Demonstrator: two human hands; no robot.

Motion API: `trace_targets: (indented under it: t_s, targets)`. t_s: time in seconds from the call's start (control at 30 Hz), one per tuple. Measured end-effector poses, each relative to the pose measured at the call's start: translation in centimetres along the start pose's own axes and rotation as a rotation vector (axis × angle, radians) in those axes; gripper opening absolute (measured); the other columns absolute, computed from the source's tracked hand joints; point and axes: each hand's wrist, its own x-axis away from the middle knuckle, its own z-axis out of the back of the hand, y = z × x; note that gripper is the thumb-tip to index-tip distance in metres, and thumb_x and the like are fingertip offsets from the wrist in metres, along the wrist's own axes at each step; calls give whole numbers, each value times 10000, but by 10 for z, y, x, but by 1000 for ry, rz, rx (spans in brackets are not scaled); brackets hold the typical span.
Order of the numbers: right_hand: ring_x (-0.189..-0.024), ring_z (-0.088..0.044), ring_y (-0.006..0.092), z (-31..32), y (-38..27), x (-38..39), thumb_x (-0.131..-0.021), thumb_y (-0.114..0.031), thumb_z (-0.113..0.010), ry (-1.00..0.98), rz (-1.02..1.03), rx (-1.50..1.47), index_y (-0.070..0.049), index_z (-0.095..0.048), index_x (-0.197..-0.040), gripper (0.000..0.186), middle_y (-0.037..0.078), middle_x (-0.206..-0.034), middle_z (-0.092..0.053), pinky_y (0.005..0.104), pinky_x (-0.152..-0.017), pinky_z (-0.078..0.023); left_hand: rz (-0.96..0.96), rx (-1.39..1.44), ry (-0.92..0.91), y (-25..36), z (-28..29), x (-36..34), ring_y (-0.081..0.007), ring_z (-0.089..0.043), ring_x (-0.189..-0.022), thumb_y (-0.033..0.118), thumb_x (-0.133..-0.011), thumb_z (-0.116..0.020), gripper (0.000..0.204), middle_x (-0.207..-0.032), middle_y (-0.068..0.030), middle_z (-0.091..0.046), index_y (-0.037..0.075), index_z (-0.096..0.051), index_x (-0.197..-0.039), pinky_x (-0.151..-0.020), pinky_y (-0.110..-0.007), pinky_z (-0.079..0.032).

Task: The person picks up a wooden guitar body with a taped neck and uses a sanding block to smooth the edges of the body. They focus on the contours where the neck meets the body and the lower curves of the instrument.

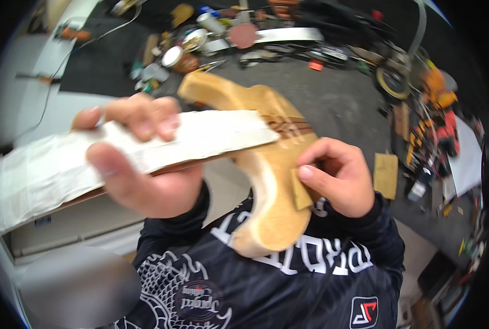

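L hand (140, 159) is gripping the paper-wrapped neck (91, 159) of the unfinished guitar body (272, 164), its long axis running left-right; R hand (340, 175) is pinching a sandpaper scrap (301, 192) against the body's right edge.

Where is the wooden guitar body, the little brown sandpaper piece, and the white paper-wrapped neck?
pale wooden guitar body (274, 219): head view, on its lower rounded horn.
small brown sandpaper piece (300, 193): head view, on its flat face under the right hand's thumb.
white paper-wrapped neck (217, 134): head view, on the wrapping beside the left hand's fingers.
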Motion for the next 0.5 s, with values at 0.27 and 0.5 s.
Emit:
trace_targets:
  t_s: [0.27, 0.5]
  targets:
    - [-769, -585, 48, 5, -17, -16, -866, -100, -704, -77, -183, -59, 10, -642, -934, 143, 16, -858, -649, 209, -678, -480, 15, -45, -97, -1, -21, 7, -142, -497, -669, 544, -920, -557, 480, -767, -26, -483, 128, -490, -1151, -653, -321, -394]
    - [-755, -588, 65, 5, -25, -28, -846, -102, -703, -41, -250, 38, 12, -641, -893, 138, 29, -822, -659, 223, -679, -481, 33, -94, -140, -4, -30, 1, -147, -492, -684, 579, -876, -597, 563, -789, -31, -452, 120, -433, -1156, -673, -329, -388]
